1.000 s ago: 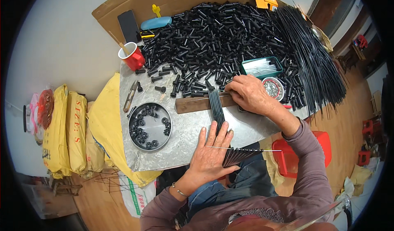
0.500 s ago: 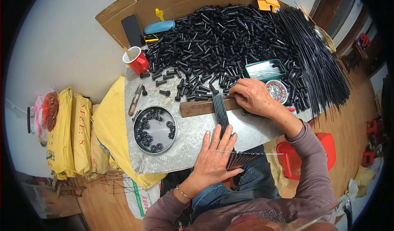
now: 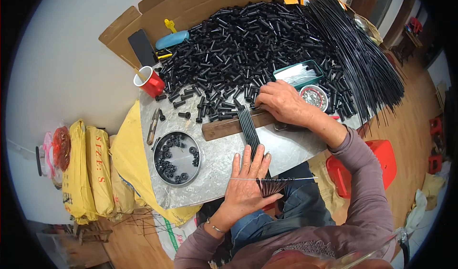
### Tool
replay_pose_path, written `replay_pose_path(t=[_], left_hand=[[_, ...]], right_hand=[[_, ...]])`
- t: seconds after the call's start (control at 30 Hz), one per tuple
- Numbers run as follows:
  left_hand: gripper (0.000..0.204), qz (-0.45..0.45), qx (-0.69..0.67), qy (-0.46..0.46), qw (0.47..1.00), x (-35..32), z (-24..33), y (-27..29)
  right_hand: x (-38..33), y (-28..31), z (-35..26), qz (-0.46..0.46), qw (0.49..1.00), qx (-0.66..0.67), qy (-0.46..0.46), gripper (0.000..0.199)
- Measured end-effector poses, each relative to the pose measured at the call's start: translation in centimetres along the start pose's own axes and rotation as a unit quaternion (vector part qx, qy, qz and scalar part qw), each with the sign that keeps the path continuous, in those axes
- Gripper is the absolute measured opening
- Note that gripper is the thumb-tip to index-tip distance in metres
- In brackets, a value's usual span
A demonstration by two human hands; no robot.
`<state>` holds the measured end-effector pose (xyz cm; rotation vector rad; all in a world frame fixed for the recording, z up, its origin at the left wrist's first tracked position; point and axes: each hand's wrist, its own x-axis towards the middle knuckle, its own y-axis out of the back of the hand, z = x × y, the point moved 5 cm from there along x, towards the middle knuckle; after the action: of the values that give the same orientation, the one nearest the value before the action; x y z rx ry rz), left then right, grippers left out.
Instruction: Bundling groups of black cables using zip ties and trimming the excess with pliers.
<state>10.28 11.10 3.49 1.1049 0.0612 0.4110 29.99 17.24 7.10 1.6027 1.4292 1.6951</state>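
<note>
Left hand point(image 3: 245, 185) lies flat, pinning the fanned black rods point(image 3: 251, 135) across the wooden bar point(image 3: 229, 126); right hand point(image 3: 281, 102), fingers curled, reaches into the tube pile point(image 3: 238, 44) beyond the bar — easing pressure risks rods splaying off the table point(image 3: 286, 147).

Left hand point(image 3: 245, 185): palm down, fingers straight and close together, pointing away from the body, thumb spread toward the right; wrist level, forearm bare to a thin bracelet, sleeve pushed back above it, arm entering from the lower edge. Right hand point(image 3: 281, 102): palm down, farther out and well apart from the left, fingers curled with tips pressed downward; wrist slightly bent, forearm in a mauve sleeve running back to the lower right.
</note>
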Motion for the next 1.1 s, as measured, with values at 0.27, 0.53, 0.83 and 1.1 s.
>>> replay_pose_path(t=[0.27, 0.53, 0.83, 1.1], left_hand=[[0.101, -0.004, 0.019, -0.006, 1.0, 0.0, 0.0, -0.2], [0.101, -0.004, 0.016, -0.01, 1.0, 0.0, -0.1, -0.1], [0.099, -0.003, 0.021, -0.009, 1.0, -0.1, -0.2, -0.2], [0.101, -0.018, 0.022, -0.027, 0.999, 0.3, 0.3, -0.3]], right_hand=[[1.3, -1.2, -0.1, -0.022, 0.997, -0.045, 0.053, 0.004], [1.7, -2.0, 0.0, -0.123, 0.992, 0.006, -0.008, 0.004], [1.7, -1.9, 0.7, -0.08, 0.953, 0.234, -0.173, 0.016], [1.2, -2.2, -0.1, -0.074, 0.994, -0.057, -0.05, 0.008]])
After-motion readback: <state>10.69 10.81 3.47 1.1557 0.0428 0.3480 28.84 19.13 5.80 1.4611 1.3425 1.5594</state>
